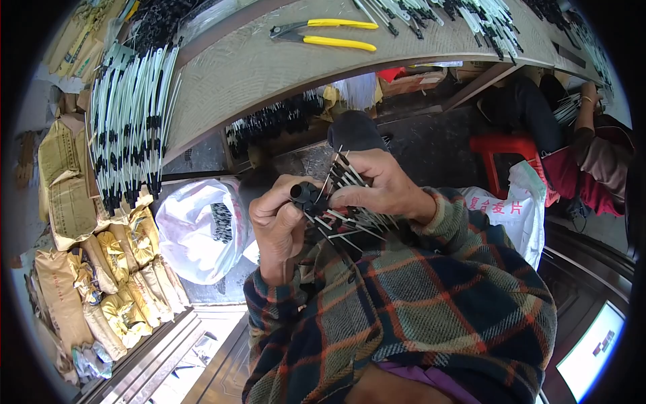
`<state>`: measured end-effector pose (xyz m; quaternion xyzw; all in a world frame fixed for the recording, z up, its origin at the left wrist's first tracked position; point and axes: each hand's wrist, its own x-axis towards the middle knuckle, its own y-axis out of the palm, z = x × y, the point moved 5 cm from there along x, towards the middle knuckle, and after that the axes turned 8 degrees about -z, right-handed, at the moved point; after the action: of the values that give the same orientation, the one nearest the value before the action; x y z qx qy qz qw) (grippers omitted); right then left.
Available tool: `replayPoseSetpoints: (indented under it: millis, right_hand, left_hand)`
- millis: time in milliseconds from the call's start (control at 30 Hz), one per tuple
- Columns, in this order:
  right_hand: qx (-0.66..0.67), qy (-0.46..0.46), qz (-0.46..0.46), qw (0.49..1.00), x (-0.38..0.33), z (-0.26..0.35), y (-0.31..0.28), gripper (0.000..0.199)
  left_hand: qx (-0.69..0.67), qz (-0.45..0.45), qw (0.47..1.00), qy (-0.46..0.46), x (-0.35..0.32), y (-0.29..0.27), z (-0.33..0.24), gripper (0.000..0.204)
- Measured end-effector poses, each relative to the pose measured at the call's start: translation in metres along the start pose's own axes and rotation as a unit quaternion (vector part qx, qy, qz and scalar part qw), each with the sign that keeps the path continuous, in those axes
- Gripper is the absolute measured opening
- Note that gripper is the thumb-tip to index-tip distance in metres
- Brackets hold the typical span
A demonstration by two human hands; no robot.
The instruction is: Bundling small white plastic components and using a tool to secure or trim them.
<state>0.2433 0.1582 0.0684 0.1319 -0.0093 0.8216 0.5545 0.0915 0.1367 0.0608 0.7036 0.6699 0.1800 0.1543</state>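
My left hand [277, 219] is closed, thumb and fingers pinching a black hub [307, 194] with a round hole in its end. Thin pale rods with black joints [350, 219], which look like umbrella ribs, fan out from beside the hub in front of my chest. Closed over the upper part of this bunch is my right hand [380, 185], its thumb and fingertips close to the hub. Where the rods meet the hub is partly hidden by my fingers.
Yellow-handled pliers [340, 34] lie on the worktable [242, 74]. Bundles of pale rods [131, 128] hang over its left end. A white plastic bag [202, 232] stands at left, beyond it brown paper packages [64, 289]. Another person [585, 141] sits at right near a red stool [501, 148].
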Motion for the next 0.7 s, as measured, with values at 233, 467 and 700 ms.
replayPoseSetpoints:
  millis: [233, 467, 700]
  right_hand:
    - [-0.025, -0.028, -0.008, 0.999, 0.0, -0.001, 0.001, 0.02]
    - [0.072, 0.097, 0.052, 0.991, 0.0, -0.014, 0.003, 0.022]
    - [0.257, 0.119, 0.052, 0.958, -0.005, -0.032, 0.012, 0.02]
  left_hand:
    - [0.021, 0.018, 1.0, -0.008, 0.005, -0.001, 0.002, 0.037]
    - [0.02, 0.066, 0.997, -0.04, 0.008, 0.002, 0.002, 0.038]
    - [0.004, 0.077, 0.996, -0.052, 0.01, 0.003, 0.004, 0.035]
